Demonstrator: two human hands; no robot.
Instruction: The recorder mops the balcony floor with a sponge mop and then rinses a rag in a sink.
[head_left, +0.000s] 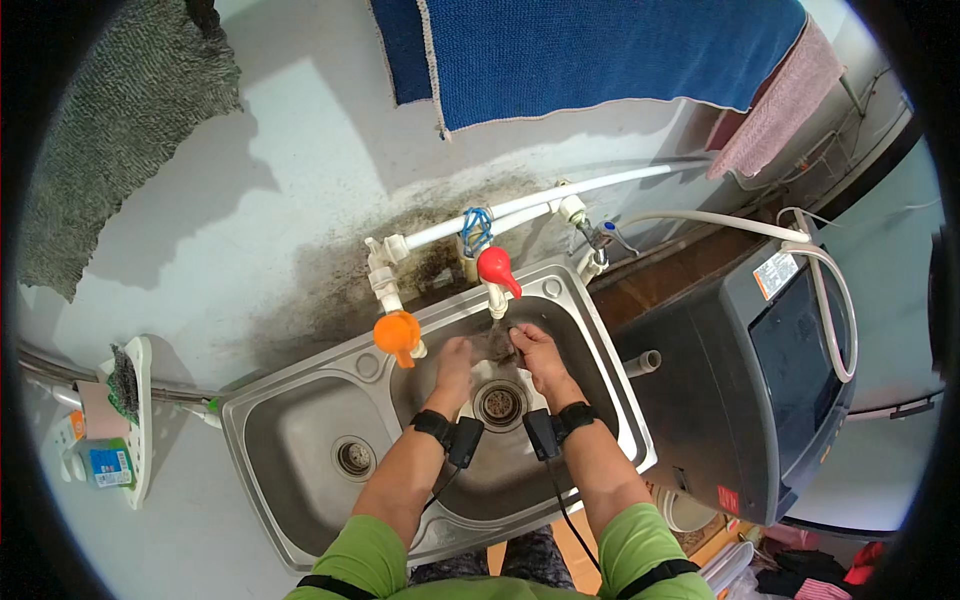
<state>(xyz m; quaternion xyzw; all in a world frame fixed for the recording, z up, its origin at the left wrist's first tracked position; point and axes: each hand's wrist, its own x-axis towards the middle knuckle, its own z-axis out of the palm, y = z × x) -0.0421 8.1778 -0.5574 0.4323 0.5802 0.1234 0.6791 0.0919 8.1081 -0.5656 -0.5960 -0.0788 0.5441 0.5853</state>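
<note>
Both hands are over the right basin (592, 420) of a stainless steel double sink, below a tap with a red handle (495, 268). Between them is a dark, thin, blurred thing (501, 349), under the tap's spout; what it is I cannot make out. My right hand (541, 358) pinches its right side between thumb and fingers. My left hand (453, 369) is at its left side, blurred by motion, so its grip is unclear. Below the hands lies the drain strainer (500, 405). Each wrist wears a black strap with a small cabled box.
A tap with an orange handle (397, 335) stands at the left basin (292, 450). White pipes (525, 204) run along the wall. A dark grey washing machine (697, 390) adjoins the sink on the right. A white wall shelf (139, 427) holds bottles. Towels (600, 60) hang above.
</note>
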